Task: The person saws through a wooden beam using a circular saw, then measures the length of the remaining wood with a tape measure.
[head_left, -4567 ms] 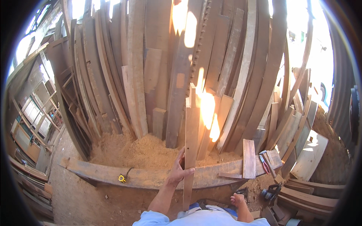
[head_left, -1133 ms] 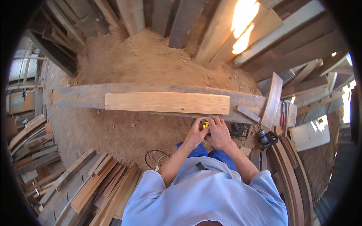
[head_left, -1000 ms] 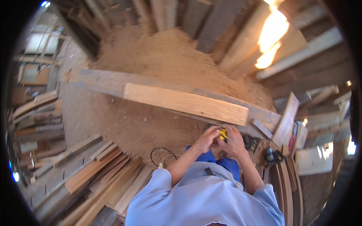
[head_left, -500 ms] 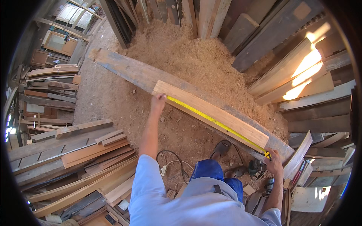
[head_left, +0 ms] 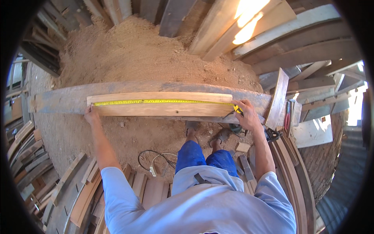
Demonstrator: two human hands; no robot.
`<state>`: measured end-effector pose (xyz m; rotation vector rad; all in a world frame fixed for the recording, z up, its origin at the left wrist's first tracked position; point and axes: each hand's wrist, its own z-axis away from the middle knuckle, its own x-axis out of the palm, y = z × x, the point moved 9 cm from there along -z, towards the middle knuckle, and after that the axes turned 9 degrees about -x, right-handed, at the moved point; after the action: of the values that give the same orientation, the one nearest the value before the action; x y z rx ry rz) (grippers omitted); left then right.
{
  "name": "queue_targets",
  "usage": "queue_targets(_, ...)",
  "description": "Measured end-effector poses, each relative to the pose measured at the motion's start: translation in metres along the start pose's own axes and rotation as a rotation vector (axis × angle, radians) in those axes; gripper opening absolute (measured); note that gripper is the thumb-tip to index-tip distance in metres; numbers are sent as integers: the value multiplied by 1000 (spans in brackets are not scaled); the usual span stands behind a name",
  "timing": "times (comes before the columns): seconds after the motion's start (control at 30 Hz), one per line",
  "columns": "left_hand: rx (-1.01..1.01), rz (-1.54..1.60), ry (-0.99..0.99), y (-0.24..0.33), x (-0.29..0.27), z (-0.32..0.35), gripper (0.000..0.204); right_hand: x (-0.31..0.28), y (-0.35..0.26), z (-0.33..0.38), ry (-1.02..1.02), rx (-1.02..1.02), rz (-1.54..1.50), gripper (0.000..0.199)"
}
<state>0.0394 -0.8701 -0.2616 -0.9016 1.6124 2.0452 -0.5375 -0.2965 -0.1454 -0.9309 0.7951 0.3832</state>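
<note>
A light wooden beam (head_left: pixel 156 111) lies lengthwise on a long, weathered grey plank (head_left: pixel 58 98). A yellow tape measure blade (head_left: pixel 161 101) is stretched along the beam's face. At the beam's left end, my left hand (head_left: pixel 92 114) is closed, pinching the blade's end against the wood. My right hand (head_left: pixel 249 116), near the right end, grips the yellow and black tape measure case (head_left: pixel 238 110). Its fingers partly cover the case.
Sawdust (head_left: pixel 136 58) covers the ground beyond the plank. Timber boards (head_left: pixel 218 27) lean at the back. A loose board (head_left: pixel 277 97) stands beside the plank's right end. By my feet lies a cable with a white socket strip (head_left: pixel 152 170). Stacked lumber (head_left: pixel 70 195) fills the near left.
My view has turned to the right, so the beam and plank now run nearly level across it. Both hands still hold the tape measure along the beam.
</note>
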Motion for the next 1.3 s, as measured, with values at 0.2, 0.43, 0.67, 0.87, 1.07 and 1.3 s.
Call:
queue_targets(0.2, -37, 157, 4, -16, -33, -52, 12, 7, 15, -8, 53, 25, -35, 61)
queue_targets(0.43, -88, 177, -26, -21, -25, -48, 8, 9, 20, -9, 34, 60, 21, 60)
queue_targets(0.67, -159, 154, -67, -22, -7, -37, 8, 2, 19, -5, -3, 90, 26, 59)
queue_targets(0.87, -96, 152, -21, -18, -13, -55, 11, 1, 16, -9, -29, 48, 10, 56)
queue_targets(1.07, -92, 75, -129, -30, -2, -60, 11, 3, 23, -13, -44, 62, 22, 54)
queue_targets(1.3, -25, 165, -210, -34, 4, -83, 9, 4, 23, -13, -91, 84, 22, 52)
